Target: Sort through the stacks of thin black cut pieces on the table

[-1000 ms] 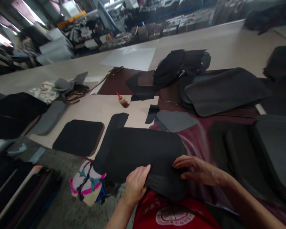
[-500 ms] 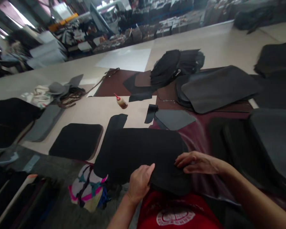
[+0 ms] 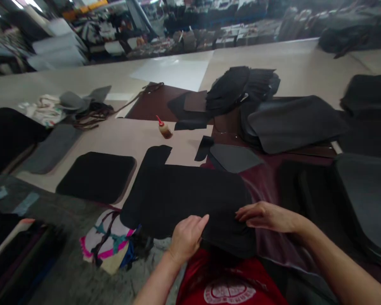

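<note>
A large black sheet of leather-like material [image 3: 178,190] lies across the near edge of the table in front of me. My left hand [image 3: 187,237] grips its near edge, with the thumb on top and the other fingers folded partly out of sight. At the sheet's right edge, my right hand [image 3: 263,216] has its fingers bent and pressed together on the material; the fingertips are partly hidden. Close to my right hand, the sheet looks slightly wrinkled. Beneath and to the right runs shiny maroon material [image 3: 268,182].
A red-tipped glue bottle [image 3: 165,130] stands beyond the sheet. To the left is a stack of black panels [image 3: 95,176]; grey-black panels [image 3: 298,123] lie at the right, with more stacked [image 3: 368,199] nearer. A colourful cloth-covered seat [image 3: 108,241] is below the table edge.
The camera view has shifted slightly, so the table and background sit differently. Both hands stay at the black sheet's edges, with little movement; the material near my right hand looks more rumpled.
</note>
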A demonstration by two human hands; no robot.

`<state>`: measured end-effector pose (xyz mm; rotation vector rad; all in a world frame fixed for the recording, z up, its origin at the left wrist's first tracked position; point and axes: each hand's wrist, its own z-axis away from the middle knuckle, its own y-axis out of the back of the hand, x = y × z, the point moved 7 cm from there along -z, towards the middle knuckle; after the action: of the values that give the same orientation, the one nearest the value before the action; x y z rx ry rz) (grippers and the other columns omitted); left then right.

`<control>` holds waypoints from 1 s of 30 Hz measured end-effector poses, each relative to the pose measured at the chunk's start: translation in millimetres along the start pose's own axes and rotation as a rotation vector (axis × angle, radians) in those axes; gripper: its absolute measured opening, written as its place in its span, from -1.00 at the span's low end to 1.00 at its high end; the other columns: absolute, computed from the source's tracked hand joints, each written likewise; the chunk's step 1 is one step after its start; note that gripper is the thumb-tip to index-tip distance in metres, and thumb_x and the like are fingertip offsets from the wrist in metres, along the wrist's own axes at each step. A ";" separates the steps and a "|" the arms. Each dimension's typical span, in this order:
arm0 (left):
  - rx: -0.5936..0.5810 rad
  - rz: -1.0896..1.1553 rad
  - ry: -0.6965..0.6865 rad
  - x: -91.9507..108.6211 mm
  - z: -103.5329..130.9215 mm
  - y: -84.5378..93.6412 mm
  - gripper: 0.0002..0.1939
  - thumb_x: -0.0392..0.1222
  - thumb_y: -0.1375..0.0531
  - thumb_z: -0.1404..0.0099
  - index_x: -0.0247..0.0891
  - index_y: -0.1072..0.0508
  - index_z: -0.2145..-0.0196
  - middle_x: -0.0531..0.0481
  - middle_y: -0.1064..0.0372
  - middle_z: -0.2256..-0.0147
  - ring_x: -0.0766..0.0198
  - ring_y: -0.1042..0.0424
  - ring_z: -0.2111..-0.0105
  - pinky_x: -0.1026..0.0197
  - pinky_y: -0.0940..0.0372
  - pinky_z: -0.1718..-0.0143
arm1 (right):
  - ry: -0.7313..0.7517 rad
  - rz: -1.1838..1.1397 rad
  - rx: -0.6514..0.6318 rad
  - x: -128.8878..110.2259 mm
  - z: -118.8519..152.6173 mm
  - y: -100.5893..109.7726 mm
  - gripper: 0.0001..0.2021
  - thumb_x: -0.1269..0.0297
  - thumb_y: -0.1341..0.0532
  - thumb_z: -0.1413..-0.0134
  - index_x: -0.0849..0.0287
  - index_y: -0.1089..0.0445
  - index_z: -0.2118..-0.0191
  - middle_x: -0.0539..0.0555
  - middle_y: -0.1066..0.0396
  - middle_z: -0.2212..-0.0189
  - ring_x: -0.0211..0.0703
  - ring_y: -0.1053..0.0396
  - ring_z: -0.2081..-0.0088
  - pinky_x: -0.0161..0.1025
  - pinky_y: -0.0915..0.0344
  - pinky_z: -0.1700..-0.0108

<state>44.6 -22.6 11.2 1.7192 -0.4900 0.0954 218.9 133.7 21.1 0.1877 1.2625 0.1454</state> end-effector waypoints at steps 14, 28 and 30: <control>-0.002 -0.034 0.223 6.2 3.3 -2.2 -0.46 -0.37 -0.02 -0.29 -0.34 -0.21 -0.22 -0.18 -0.46 0.13 0.09 -0.45 0.17 0.06 -0.45 0.17 | 0.090 0.188 0.132 13.7 -9.6 -1.0 -0.78 0.39 -0.14 -0.16 0.13 -0.53 0.19 0.06 -0.56 0.29 -0.14 -0.48 0.26 -0.25 -0.36 0.18; -0.046 0.001 0.285 2.9 9.5 -9.4 -0.38 -0.32 -0.04 -0.33 -0.29 -0.06 -0.33 -0.17 -0.45 0.09 0.08 -0.45 0.12 0.05 -0.44 0.14 | 0.002 0.219 0.357 22.8 -31.4 21.7 -0.77 0.21 -0.06 -0.20 0.15 -0.37 0.39 -0.03 -0.32 0.56 -0.25 -0.21 0.52 -0.27 -0.12 0.45; -0.073 0.001 0.279 2.7 9.7 -10.3 -0.36 -0.31 -0.04 -0.34 -0.29 -0.03 -0.34 -0.18 -0.44 0.08 0.07 -0.43 0.11 0.05 -0.44 0.13 | -0.026 0.189 0.352 26.8 -33.1 22.7 -0.78 0.20 -0.07 -0.21 0.14 -0.37 0.38 -0.02 -0.36 0.52 -0.22 -0.27 0.48 -0.26 -0.17 0.42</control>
<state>48.9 -31.3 0.5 1.6028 -0.2838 0.3096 195.2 163.5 -8.6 0.6116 1.2369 0.0810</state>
